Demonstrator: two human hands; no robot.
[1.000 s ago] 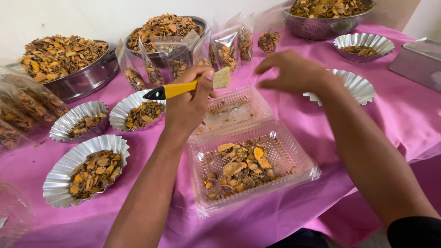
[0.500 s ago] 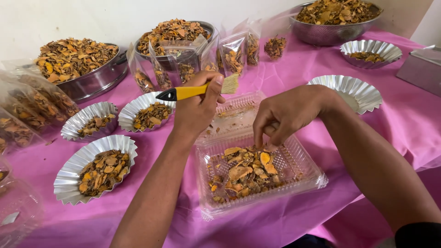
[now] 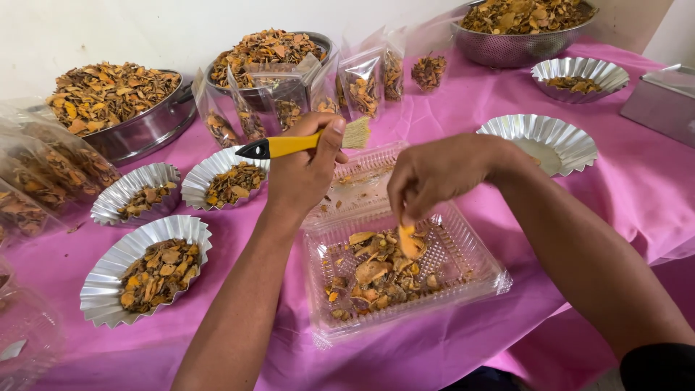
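My right hand (image 3: pixel 441 174) pinches 1 orange dried slice (image 3: pixel 410 241) just above the clear plastic tray (image 3: pixel 470 253) on the pink desk (image 3: pixel 637 188), while my left hand (image 3: pixel 304 170), farther back, grips a yellow-handled brush (image 3: pixel 289 146) lying crosswise.

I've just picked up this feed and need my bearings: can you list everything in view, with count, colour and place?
Clear plastic clamshell tray: one, open, front centre, holding orange-brown dried slices.
Dried slice: one, orange, pinched over the tray.
Brush: one, yellow handle with black tip, pale bristles, above the tray lid.
Fluted foil cups: six, silver; three filled at left, one nearly bare centre right, one far right, one far left.
Metal bowls: three, heaped with slices, along the back.
Clear bags: many, filled, back centre and left edge.
Metal box: one, grey, right edge.
Tablecloth: pink.
Left hand: holds the brush.
Right hand: holds the slice.
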